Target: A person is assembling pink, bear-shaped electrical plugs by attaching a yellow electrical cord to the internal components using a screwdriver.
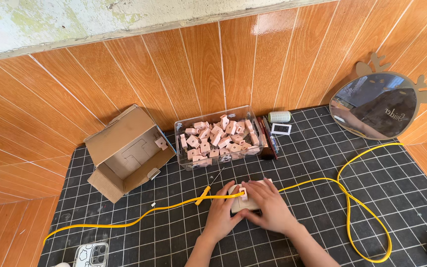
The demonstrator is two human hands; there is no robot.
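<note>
Yellow cable crosses the black gridded mat from the lower left, loops once at the right and ends under the hands. At the far left edge a phone in a patterned case lies face down. Behind it one cardboard box rests on its side, flaps open, with a single pink piece inside. Next to it stands one clear plastic tub heaped with pink plastic parts, too many and too jumbled to count.

In the middle, the left hand presses down on the near edge of a pale block-shaped piece, its fingers bent over the block rather than clenched. The right hand lies flat across the top, holding it against the mat. A small pink part sits where the cable meets the block. It looks like a seating step: the cable end is being fixed into the piece. The next move likely calls for firm, even pressure without kinking the cable.

Behind the hands, just right of the tub, lie one thread spool and one small white frame. At the right, one antlered mirror leans on the wooden wall.
</note>
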